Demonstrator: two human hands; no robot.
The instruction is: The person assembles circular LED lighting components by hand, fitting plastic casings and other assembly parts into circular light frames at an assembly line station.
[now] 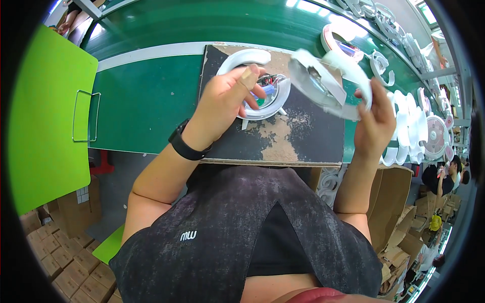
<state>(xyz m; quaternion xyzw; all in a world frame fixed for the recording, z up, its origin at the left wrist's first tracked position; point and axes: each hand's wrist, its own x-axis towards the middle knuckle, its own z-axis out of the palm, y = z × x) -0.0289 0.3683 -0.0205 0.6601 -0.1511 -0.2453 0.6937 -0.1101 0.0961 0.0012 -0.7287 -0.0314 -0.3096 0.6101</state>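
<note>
My left hand (230, 98) is over a white C-shaped plastic housing (280, 103) on the worn black board (227, 141). Its fingers are apart and loosely curved across the housing's inner side, with a tan wrap on one finger. Inside the housing sit a blue cylindrical part (268, 90) and red and black wires (270, 80). The hand hides the housing's left side, and firm contact cannot be made out. My right hand (376, 118) grips a white curved plastic piece (316, 83) with a round, flat part, held tilted above the board's right side and blurred by motion.
Beyond the board runs a green conveyor belt (202, 25) carrying a white ring-shaped part (331, 38). Several white curved covers (404, 121) stand in a row at right, near a round white fan-like part (435, 136). A bright green panel (50, 116) stands left; cardboard boxes (65, 262) lie below.
</note>
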